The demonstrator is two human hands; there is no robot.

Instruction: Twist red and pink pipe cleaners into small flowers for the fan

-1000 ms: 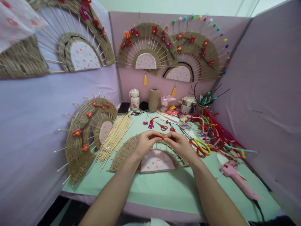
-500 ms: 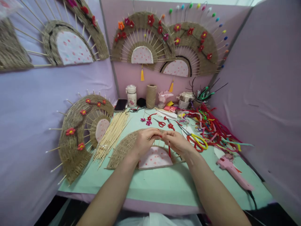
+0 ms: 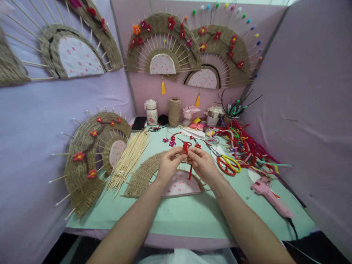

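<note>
My left hand [image 3: 169,165] and my right hand [image 3: 203,165] meet above the table, both pinched on a red pipe cleaner [image 3: 187,147]. Its top is curled into small loops between my fingertips, and a straight tail [image 3: 190,172] hangs down below them. Under my hands lies a half-woven jute fan [image 3: 143,178] with a pink spotted fabric centre [image 3: 181,185] and bare stick ribs.
A bundle of bamboo sticks [image 3: 129,157] lies left of the fan. Red and yellow scissors [image 3: 227,163], a heap of pipe cleaners [image 3: 247,148] and a pink glue gun [image 3: 271,198] lie to the right. A twine spool [image 3: 174,112], a jar [image 3: 150,112] and finished fans [image 3: 90,154] stand around.
Both hands rose slightly off the fan. The red pipe cleaner now shows curled loops above my fingers and a tail hanging below.
</note>
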